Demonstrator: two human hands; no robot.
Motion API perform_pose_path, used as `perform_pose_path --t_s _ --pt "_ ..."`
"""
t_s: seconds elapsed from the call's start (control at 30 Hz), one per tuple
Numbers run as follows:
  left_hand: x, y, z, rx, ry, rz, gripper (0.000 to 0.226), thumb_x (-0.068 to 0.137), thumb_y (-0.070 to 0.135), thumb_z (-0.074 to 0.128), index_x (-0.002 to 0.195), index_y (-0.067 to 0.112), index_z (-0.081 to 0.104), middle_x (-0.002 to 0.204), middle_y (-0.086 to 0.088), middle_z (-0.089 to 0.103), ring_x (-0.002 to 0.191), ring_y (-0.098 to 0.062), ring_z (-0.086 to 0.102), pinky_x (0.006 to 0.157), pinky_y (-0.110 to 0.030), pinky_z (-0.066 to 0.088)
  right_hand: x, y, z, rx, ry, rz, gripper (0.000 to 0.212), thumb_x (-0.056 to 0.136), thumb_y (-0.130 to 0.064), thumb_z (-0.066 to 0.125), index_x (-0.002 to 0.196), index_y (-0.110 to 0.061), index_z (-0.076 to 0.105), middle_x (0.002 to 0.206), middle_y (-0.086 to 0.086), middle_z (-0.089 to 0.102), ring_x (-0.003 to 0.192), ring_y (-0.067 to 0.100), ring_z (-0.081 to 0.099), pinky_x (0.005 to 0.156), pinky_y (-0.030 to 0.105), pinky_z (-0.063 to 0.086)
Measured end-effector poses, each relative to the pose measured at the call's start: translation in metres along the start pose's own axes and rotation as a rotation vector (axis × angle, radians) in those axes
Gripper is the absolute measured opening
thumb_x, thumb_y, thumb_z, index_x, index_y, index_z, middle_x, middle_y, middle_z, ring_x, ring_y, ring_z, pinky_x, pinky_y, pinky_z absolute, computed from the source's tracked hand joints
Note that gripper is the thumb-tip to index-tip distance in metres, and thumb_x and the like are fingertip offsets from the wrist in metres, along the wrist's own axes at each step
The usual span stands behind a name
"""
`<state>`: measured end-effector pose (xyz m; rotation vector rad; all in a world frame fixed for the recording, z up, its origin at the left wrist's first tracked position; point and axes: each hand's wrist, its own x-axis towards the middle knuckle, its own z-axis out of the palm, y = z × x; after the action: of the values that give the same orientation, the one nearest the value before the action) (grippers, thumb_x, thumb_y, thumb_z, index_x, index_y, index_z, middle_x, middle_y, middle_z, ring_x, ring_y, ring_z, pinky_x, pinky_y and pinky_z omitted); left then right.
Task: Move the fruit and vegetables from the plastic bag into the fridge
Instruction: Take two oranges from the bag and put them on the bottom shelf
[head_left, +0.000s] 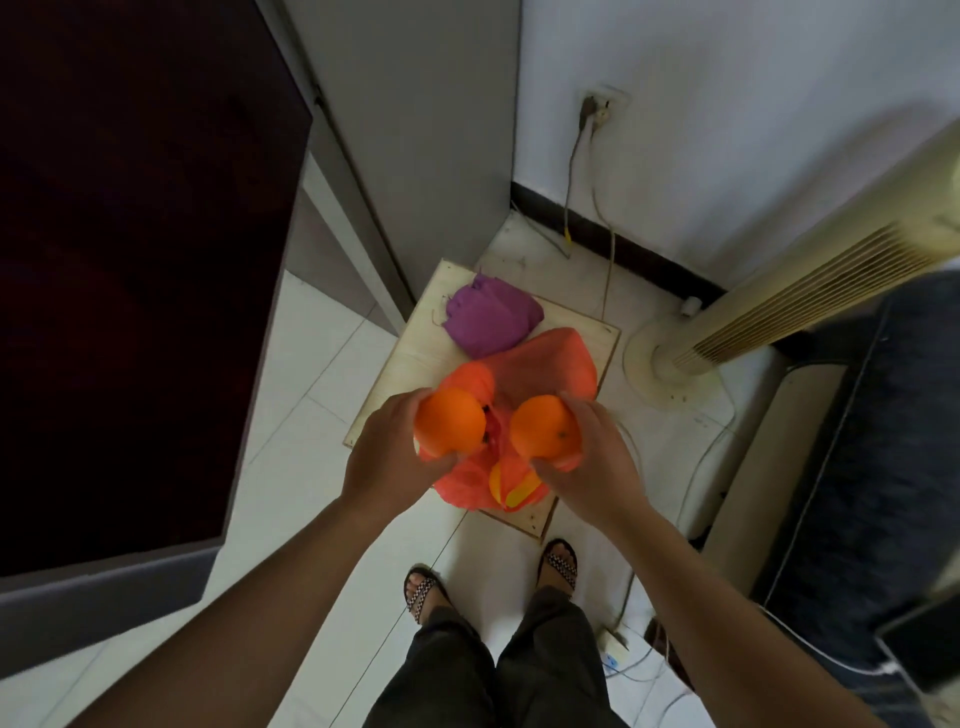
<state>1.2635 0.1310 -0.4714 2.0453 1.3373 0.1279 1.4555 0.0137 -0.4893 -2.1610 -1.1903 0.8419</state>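
Left hand (387, 457) wraps its grip round one smooth orange (451, 422), right hand (597, 462) round another orange (544, 425), above the plastic bag (550, 358).

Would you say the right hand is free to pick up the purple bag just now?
Probably not: the right hand grips an orange, and the orange plastic bag sits between it and the purple bag.

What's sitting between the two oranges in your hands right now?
In the head view, only the orange plastic bag shows between the left-hand orange and the right-hand orange.
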Motion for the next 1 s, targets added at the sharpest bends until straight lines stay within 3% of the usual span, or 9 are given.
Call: perform_pose_path --t_s 0.1,0.27,0.33,0.43,0.5,0.63,0.7,0.9,1.0 --pt "-0.011 0.031 -0.031 -0.096 0.046 -0.015 0.080 0.064 0.043 0.081 0.132 0.024 0.042 0.132 0.000 0.049 0.114 -0.019 0.050 0.082 -0.030 0.043 -0.014 -0.028 -0.036 0.051 0.014 -0.038 0.080 0.072 -0.035 0.076 0.138 -0.022 0.033 0.131 -0.003 0.043 0.114 0.016 0.045 0.087 0.027 0.040" --pt "-0.028 0.082 -0.068 -0.267 0.138 0.012 0.079 0.064 0.044 0.081 0.130 0.029 0.040 0.134 0.003 0.046 0.112 -0.016 0.050 0.087 -0.035 0.048 -0.034 -0.074 -0.097 0.145 0.051 -0.166 0.062 0.071 -0.021 0.078 0.120 -0.028 0.039 0.100 -0.023 0.043 0.089 -0.014 0.047 0.064 0.001 0.037" --pt "-0.036 0.100 -0.078 -0.303 0.174 0.037 0.077 0.066 0.043 0.081 0.130 0.030 0.039 0.133 0.005 0.045 0.110 -0.013 0.049 0.086 -0.033 0.048 -0.038 -0.084 -0.113 0.189 0.043 -0.184 0.057 0.070 -0.026 0.079 0.114 -0.028 0.043 0.098 -0.020 0.046 0.089 -0.012 0.050 0.069 0.004 0.040" --pt "-0.052 0.119 -0.084 -0.321 0.205 0.057 0.075 0.068 0.041 0.080 0.130 0.031 0.038 0.129 0.012 0.043 0.108 -0.008 0.048 0.080 -0.021 0.045 -0.042 -0.087 -0.128 0.204 0.000 -0.161 0.074 0.066 -0.038 0.079 0.128 -0.027 0.041 0.115 -0.014 0.043 0.099 0.000 0.046 0.083 0.022 0.046" --pt "-0.065 0.124 -0.084 -0.327 0.211 0.037 0.078 0.068 0.041 0.079 0.132 0.031 0.036 0.128 0.013 0.041 0.105 -0.006 0.048 0.075 -0.015 0.042 -0.046 -0.086 -0.132 0.224 -0.015 -0.199 0.076 0.065 -0.036 0.080 0.129 -0.028 0.040 0.120 -0.014 0.043 0.102 0.001 0.047 0.082 0.019 0.046" --pt "-0.096 0.115 -0.081 -0.344 0.184 -0.058 0.086 0.066 0.040 0.080 0.137 0.036 0.030 0.127 0.013 0.036 0.103 -0.010 0.050 0.075 -0.020 0.043 -0.058 -0.085 -0.129 0.278 -0.122 -0.251 0.076 0.060 -0.046 0.076 0.127 -0.036 0.040 0.126 -0.013 0.043 0.109 0.000 0.048 0.083 0.024 0.049" --pt "-0.112 0.108 -0.082 -0.352 0.166 -0.085 0.082 0.067 0.038 0.080 0.133 0.040 0.031 0.128 0.012 0.034 0.107 -0.013 0.049 0.076 -0.019 0.043 -0.067 -0.089 -0.125 0.281 -0.179 -0.270 0.075 0.060 -0.050 0.072 0.126 -0.041 0.038 0.126 -0.017 0.043 0.111 0.001 0.048 0.085 0.026 0.049" --pt "-0.163 0.086 -0.098 -0.402 0.253 -0.115 0.076 0.068 0.034 0.081 0.124 0.044 0.030 0.126 0.018 0.036 0.110 -0.008 0.045 0.076 -0.011 0.039 -0.096 -0.122 -0.110 0.232 -0.218 -0.387 0.073 0.065 -0.034 0.081 0.122 -0.046 0.037 0.117 -0.038 0.035 0.112 0.007 0.048 0.089 0.031 0.049" --pt "-0.190 0.073 -0.111 -0.410 0.309 -0.123 0.074 0.067 0.032 0.081 0.121 0.042 0.031 0.122 0.019 0.038 0.111 -0.008 0.044 0.082 -0.019 0.041 -0.113 -0.140 -0.095 0.187 -0.250 -0.456 0.073 0.063 -0.040 0.078 0.120 -0.052 0.035 0.114 -0.046 0.031 0.112 0.007 0.048 0.092 0.037 0.050"
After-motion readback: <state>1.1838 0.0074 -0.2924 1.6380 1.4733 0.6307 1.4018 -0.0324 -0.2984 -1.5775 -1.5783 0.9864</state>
